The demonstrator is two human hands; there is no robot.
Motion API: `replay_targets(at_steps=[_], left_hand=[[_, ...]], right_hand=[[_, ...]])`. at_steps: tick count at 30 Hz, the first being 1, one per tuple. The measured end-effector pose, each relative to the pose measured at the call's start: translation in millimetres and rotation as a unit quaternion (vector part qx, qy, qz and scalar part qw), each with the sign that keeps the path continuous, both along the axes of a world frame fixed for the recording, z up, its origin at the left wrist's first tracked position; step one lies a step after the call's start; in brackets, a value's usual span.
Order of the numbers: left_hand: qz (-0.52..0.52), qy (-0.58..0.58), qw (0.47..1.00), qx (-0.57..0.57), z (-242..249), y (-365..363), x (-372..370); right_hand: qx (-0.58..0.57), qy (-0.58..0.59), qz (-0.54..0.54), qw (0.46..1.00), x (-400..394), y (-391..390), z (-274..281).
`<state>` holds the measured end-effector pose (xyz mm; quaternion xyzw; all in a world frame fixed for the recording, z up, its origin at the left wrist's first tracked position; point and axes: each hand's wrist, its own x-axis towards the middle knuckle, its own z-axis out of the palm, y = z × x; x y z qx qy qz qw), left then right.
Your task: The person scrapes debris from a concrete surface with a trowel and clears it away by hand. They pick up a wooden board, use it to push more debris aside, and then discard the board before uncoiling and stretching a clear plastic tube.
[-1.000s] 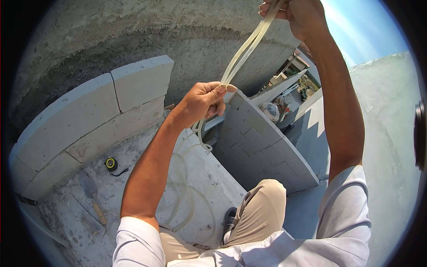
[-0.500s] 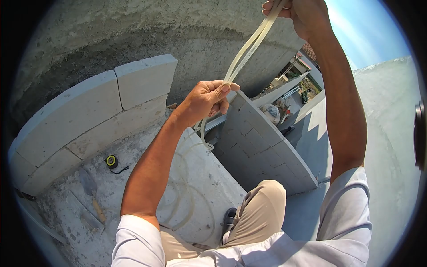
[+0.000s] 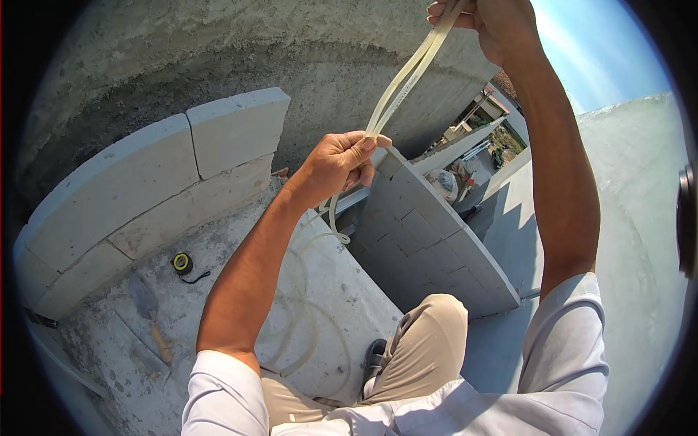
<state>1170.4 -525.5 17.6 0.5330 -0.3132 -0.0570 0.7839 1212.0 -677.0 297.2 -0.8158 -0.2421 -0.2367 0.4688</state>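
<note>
**Clear tubing doubled and held taut between two raised hands; most of it not yet gathered**

Left hand point(image 3: 336, 166) at mid-frame, fingers curled shut around the clear tube point(image 3: 402, 81), thumb pressed on top. Right hand point(image 3: 488, 20) raised to the top edge of the view, fingers closed on the upper end of the same tube. Between the two hands the tube runs as a doubled strand, two lengths side by side, pulled fairly straight.

Progress, as a judgement: only this short stretch is in hand. Below the left hand the tube drops and lies in loose loops point(image 3: 302, 320) on the concrete slab point(image 3: 218, 247), so most of the length looks unhandled.

Nearby, untouched: a yellow tape measure point(image 3: 182, 263) and a trowel point(image 3: 150, 320) on the slab at left, near the course of pale blocks point(image 3: 145, 182). Block wall point(image 3: 429, 240) drops away at centre right.

Hard to make out: the right hand's fingertips are cut off by the frame edge, so whether the tube is folded or ends there cannot be told. The tube's free ends are not identifiable among the loops; part of the coil is hidden behind the left forearm and knee.
</note>
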Motion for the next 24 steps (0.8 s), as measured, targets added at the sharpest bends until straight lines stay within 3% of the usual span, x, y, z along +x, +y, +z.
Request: replay_targets(at_steps=[3,15,24], left_hand=[[-0.003,-0.002,1.000,0.000,0,1,1],[-0.009,0.004,1.000,-0.007,-4,-3,3],[-0.004,-0.010,1.000,-0.002,-5,-3,5]], right_hand=[[0.029,-0.073,-0.021,0.997,-5,8,-11],[0.016,-0.037,-0.012,0.999,4,2,-6],[0.074,-0.002,0.003,0.997,2,4,-8]])
